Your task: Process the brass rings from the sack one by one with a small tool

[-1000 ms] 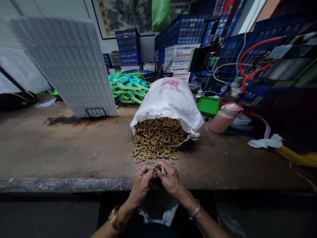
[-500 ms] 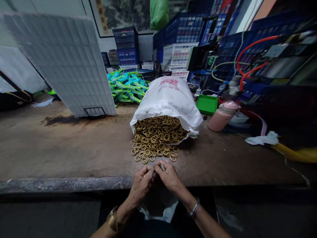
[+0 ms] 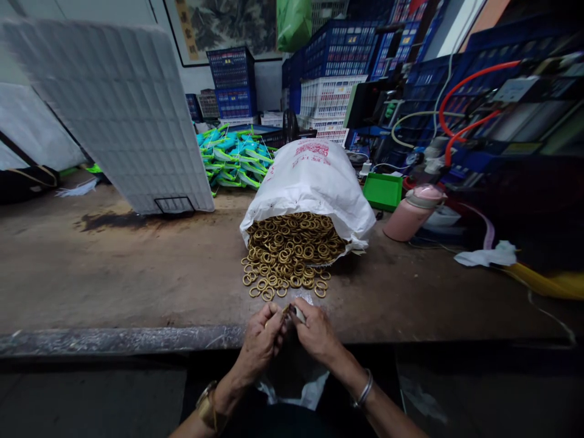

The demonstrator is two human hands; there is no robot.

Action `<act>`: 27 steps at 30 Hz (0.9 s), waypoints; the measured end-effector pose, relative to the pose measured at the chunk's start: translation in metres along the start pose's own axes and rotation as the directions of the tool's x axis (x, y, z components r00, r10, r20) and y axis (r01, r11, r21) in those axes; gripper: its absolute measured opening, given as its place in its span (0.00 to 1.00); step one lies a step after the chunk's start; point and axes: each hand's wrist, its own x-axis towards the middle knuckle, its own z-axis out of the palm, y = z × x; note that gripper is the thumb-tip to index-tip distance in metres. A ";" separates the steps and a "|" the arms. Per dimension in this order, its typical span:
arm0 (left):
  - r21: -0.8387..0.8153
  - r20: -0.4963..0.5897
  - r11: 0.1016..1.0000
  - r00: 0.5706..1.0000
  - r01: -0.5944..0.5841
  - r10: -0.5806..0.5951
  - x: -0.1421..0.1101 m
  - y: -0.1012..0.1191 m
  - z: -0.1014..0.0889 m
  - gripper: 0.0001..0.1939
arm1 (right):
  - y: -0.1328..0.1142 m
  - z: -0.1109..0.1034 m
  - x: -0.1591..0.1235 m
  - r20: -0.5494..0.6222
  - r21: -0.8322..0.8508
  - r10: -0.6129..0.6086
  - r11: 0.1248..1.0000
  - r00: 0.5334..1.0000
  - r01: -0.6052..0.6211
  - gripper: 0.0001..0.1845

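Slightly parted at the fingertips since a moment ago, the left hand (image 3: pixel 262 334) pinches a gold-coloured ring (image 3: pixel 286 309), mostly hidden, and the right hand (image 3: pixel 317 333) grips a pale object (image 3: pixel 300 315); just beyond, loose rings (image 3: pixel 283 264) spill from a white sack (image 3: pixel 308 176) onto the surface (image 3: pixel 159 274).

A: Bench (image 3: pixel 114 267) surface: brown, scuffed grey strip (image 3: pixel 123 338) along front edge. Central area?

B: White sack (image 3: pixel 310 182) on its side, mouth toward front edge. Brass-coloured rings (image 3: pixel 292 248) fill the mouth; loose ones lie on the surface, short of that edge.

A: Left side?

B: Ribbed pale panel (image 3: pixel 123 115), standing; dark stain (image 3: pixel 107 221) at its foot. Teal-and-green heap (image 3: pixel 237 157) toward back edge.

A: Right?

B: Green tray (image 3: pixel 382 191) near sack, then pink bottle (image 3: pixel 410 214). Crumpled white piece (image 3: pixel 488 254) farther toward right edge; material unclear.
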 end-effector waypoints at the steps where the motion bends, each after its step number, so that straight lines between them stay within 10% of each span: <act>1: -0.002 -0.005 1.000 1.000 0.001 -0.001 0.000 0.000 0.001 0.17 | -0.001 0.000 -0.002 0.028 -0.037 -0.013 0.999 1.000 0.014 0.06; 17: 0.108 0.007 0.989 0.995 -0.104 0.104 -0.003 0.000 -0.002 0.15 | -0.012 0.000 -0.001 0.102 -0.325 0.018 0.946 0.995 0.016 0.11; 27: -0.228 0.175 0.965 0.980 0.130 -0.091 -0.011 -0.006 0.000 0.14 | 0.042 -0.039 0.015 -0.246 -0.478 0.276 0.800 0.929 -0.364 0.08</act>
